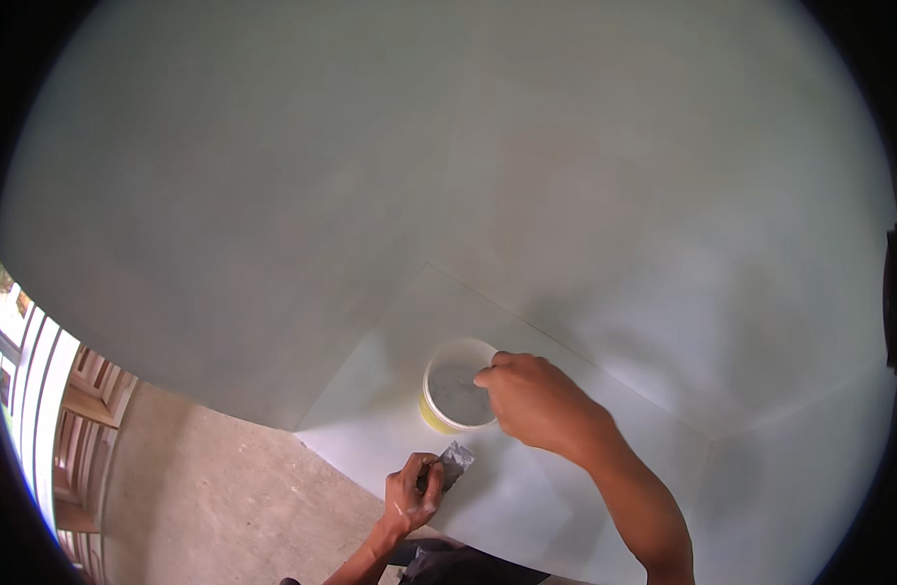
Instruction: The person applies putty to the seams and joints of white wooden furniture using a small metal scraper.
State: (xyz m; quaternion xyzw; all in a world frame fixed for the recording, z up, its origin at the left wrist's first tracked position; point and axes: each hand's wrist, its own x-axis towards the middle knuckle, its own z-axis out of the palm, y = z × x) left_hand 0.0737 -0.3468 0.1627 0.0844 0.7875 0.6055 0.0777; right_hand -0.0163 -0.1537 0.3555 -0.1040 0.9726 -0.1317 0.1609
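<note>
A white and yellow bucket (435, 417) stands on a pale surface in front of me, with grey paste (454, 394) inside it. My right hand (538, 402) is at the bucket's right rim, its fingers closed and reaching over the opening. Whatever they grip is hidden. Nearer to me, my left hand (413, 493) is wrapped round the dark handle of a putty knife (456, 465). Grey paste coats its blade, which points up and right, just below the bucket. Pale smears mark the left hand near the wrist.
Smooth pale walls (273, 224) meet in a corner beyond the bucket. The pale surface (361, 439) under it ends in an edge at the lower left, with a concrete floor (234, 487) beyond. Wooden frames (88, 429) stand at the far left beside a bright opening.
</note>
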